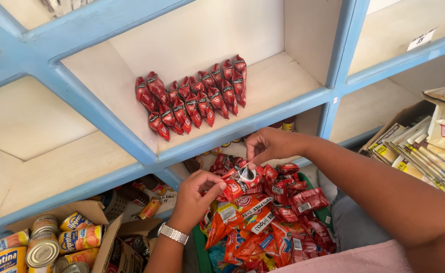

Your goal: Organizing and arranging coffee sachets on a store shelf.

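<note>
Red sachets [263, 202] lie heaped in a green basket [200, 247] below the shelf [263, 119], where both hands, left [197, 194] and right [268, 145], pinch one sachet [242, 174] with closed fingers, apparently tearing it from its strip.

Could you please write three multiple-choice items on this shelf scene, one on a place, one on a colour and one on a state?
1. Where do the lined-up red sachets lie?
A. in the cardboard box
B. on the blue-framed shelf above the hands
C. on the floor

2. What colour is the wristwatch on the left hand?
A. silver
B. black
C. red

3. What is the right hand doing?
A. resting flat on the shelf
B. gripping a tin can
C. pinching a sachet strip with its fingertips

Answers: 1 B, the sachets sit in rows in the shelf compartment; 2 A, its metal band shines silver; 3 C, thumb and fingers close on the strip over the sachet pile.
</note>
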